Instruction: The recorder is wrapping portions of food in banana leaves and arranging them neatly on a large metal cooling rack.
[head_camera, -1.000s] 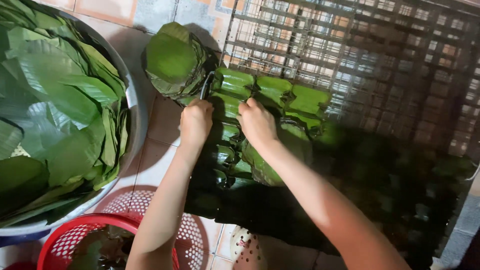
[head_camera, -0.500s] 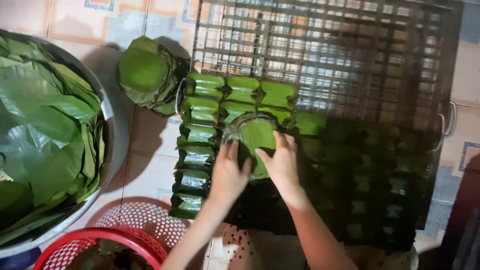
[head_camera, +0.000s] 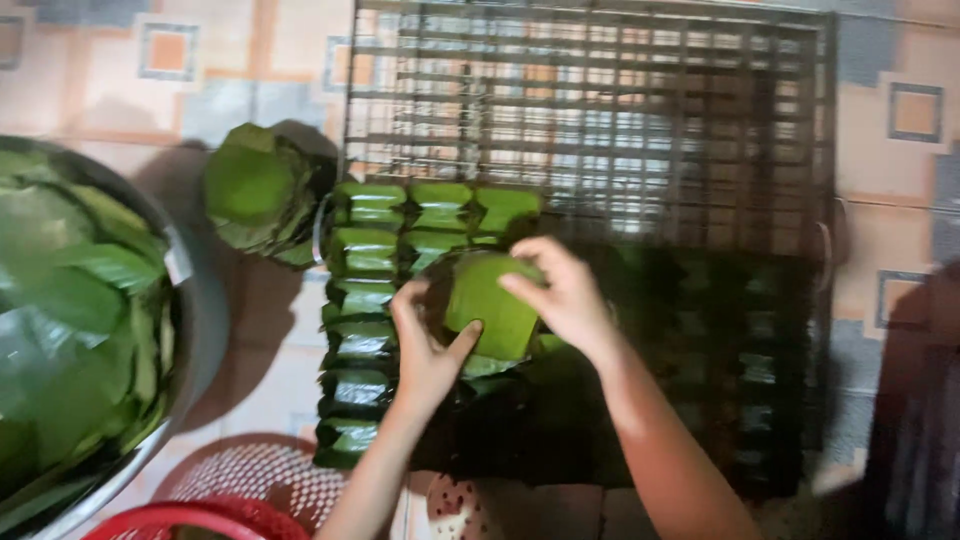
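Both hands, left hand (head_camera: 425, 345) and right hand (head_camera: 565, 295), clasp glossy green leaf-lined round cup (head_camera: 490, 305) over wire rack (head_camera: 600, 120).

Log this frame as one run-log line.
left hand: holds leaf-lined cup | right hand: presses leaf into cup | under: wire rack with leaf-wrapped parcels | left: basin of leaves

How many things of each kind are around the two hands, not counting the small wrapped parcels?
Leaf piece held in both hands: 1
Stack of round leaves: 1
Metal basin of leaves: 1
Wire rack: 1
Red basket: 1
Total: 5
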